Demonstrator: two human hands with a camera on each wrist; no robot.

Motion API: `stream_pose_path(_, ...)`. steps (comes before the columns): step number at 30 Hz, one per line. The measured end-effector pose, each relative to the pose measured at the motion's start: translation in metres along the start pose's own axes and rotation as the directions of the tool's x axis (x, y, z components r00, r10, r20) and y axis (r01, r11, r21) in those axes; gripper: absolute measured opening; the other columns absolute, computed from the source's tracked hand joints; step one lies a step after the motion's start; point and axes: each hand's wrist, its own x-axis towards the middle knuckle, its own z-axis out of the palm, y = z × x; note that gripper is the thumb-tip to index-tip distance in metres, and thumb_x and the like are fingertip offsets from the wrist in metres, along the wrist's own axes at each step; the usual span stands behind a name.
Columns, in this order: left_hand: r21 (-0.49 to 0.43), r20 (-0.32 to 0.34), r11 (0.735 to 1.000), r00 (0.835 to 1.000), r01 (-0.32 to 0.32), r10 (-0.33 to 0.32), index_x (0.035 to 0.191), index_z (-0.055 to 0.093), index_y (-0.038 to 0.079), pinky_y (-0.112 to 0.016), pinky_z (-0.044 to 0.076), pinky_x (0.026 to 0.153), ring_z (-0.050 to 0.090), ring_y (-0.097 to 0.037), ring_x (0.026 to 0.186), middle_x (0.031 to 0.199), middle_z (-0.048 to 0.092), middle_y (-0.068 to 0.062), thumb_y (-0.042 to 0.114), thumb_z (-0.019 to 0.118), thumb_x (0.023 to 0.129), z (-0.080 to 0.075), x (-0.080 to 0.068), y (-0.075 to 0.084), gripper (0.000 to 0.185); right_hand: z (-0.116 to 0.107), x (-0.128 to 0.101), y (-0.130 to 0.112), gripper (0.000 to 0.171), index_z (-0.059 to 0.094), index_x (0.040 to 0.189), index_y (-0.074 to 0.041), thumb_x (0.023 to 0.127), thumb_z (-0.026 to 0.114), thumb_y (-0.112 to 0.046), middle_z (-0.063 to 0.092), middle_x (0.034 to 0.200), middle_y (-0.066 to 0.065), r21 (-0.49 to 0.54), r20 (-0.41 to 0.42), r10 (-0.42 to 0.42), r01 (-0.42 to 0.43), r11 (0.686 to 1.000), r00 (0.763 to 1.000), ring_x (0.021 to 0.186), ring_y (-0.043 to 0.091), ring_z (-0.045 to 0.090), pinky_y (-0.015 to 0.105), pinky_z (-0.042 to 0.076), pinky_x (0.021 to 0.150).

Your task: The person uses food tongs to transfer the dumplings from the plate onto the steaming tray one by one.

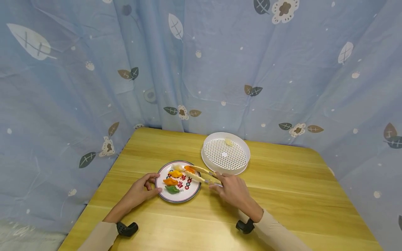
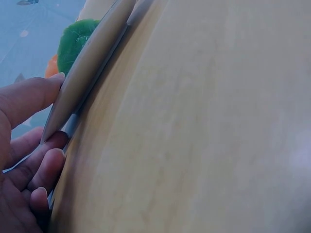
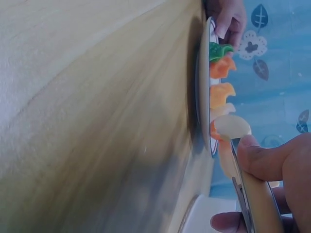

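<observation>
A round white plate (image 1: 180, 198) with a dark-edged rim and red characters lies on the table. My left hand (image 1: 136, 192) holds its left rim, thumb on top and fingers beneath, as the left wrist view shows. Dumpling-shaped pieces sit on the plate: a green one (image 1: 172, 189), an orange one (image 1: 170, 181), a yellow one (image 1: 175, 173), a whitish one (image 1: 178, 167) and another orange one (image 1: 189, 168). My right hand (image 1: 233, 190) grips pale-armed tongs (image 3: 260, 196). The tongs' tips reach over the plate's right side, around the second orange dumpling; whether they touch it, I cannot tell.
Behind the plate to the right stands a white round steamer tray (image 1: 225, 171) with a perforated base. One pale yellowish dumpling (image 1: 229, 142) lies in it near the back wall. The wooden table (image 1: 289, 188) meets a blue patterned curtain (image 1: 216, 69) behind and at the sides.
</observation>
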Motion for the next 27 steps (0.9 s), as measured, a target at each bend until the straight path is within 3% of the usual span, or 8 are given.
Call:
stream_pose_path(5,-0.004,-0.001,1.000,1.000,0.014,-0.014,0.137,0.060,0.013,-0.028,0.043,0.069,0.051,-0.022,0.086,0.112,0.058,-0.009,0.031,0.085,0.087,0.000,0.000,0.000,0.058,-0.003,0.000,0.002,0.053,0.076,0.121,-0.014,0.084,0.080,-0.053,0.063,0.075,-0.005,0.018,-0.012,0.014,-0.014,1.000,1.000,0.054,0.012,0.051,0.035,0.045,0.050)
stream_pose_path(14,-0.004,0.005,1.000,1.000,0.008,-0.008,0.137,0.060,0.014,-0.028,0.043,0.070,0.052,-0.022,0.086,0.111,0.059,-0.009,0.030,0.085,0.088,0.000,0.000,-0.001,0.058,-0.016,0.004,0.009,0.058,0.074,0.128,-0.013,0.087,0.076,-0.053,0.076,0.097,0.001,0.025,-0.022,0.030,-0.030,0.999,0.999,0.067,0.017,0.061,0.040,0.051,0.059)
stream_pose_path(21,0.000,0.006,1.000,1.000,0.012,-0.012,0.137,0.059,0.014,-0.028,0.043,0.070,0.052,-0.022,0.086,0.112,0.059,-0.009,0.031,0.085,0.088,-0.001,0.000,-0.001,0.058,-0.026,0.009,0.017,0.056,0.075,0.125,-0.008,0.088,0.077,-0.051,0.073,0.089,0.000,0.021,-0.023,0.057,-0.057,0.998,0.998,0.068,0.016,0.062,0.037,0.050,0.057)
stream_pose_path(27,-0.009,0.004,1.000,1.000,0.003,-0.003,0.137,0.060,0.015,-0.028,0.043,0.071,0.052,-0.022,0.086,0.112,0.059,-0.009,0.031,0.085,0.088,0.000,0.000,-0.001,0.058,-0.037,0.016,0.028,0.056,0.073,0.127,-0.007,0.089,0.078,-0.048,0.053,0.067,-0.006,0.034,-0.020,0.103,-0.103,0.994,0.994,0.061,0.011,0.046,0.031,0.040,0.051)
